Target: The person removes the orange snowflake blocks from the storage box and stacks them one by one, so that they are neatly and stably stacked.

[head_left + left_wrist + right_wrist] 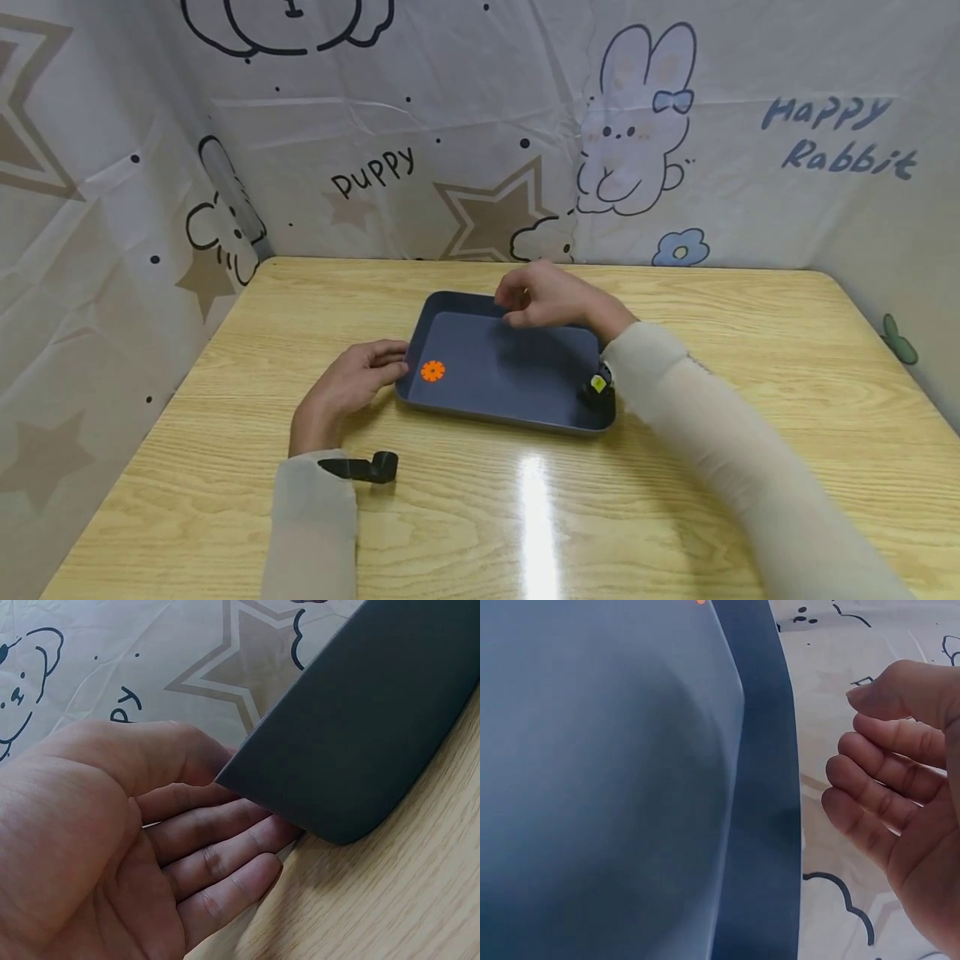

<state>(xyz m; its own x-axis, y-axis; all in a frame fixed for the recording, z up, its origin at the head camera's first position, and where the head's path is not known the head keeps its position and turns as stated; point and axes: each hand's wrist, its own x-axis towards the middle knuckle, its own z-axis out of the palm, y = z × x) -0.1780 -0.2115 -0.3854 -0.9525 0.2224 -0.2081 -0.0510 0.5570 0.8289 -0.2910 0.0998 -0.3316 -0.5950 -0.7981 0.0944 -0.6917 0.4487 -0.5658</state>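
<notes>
A shallow dark blue-grey tray [495, 367] lies on the wooden table. Inside it, near the left end, is an orange notched plastic disc [432, 371], with only a sliver of orange at the top of the right wrist view. My left hand [360, 379] touches the tray's left rim with thumb and fingertips; in the left wrist view its fingers [217, 859] lie nearly straight, their tips partly hidden by the tray wall. Over the tray's far edge hovers my right hand [547, 296], fingers loosely curled, with nothing visible between them.
The light wooden table [420, 517] extends around the tray. A printed cloth [480, 133] hangs behind the table and along its sides. Small black devices sit on both wrists, and the right one [597, 383] overlaps the tray's right end.
</notes>
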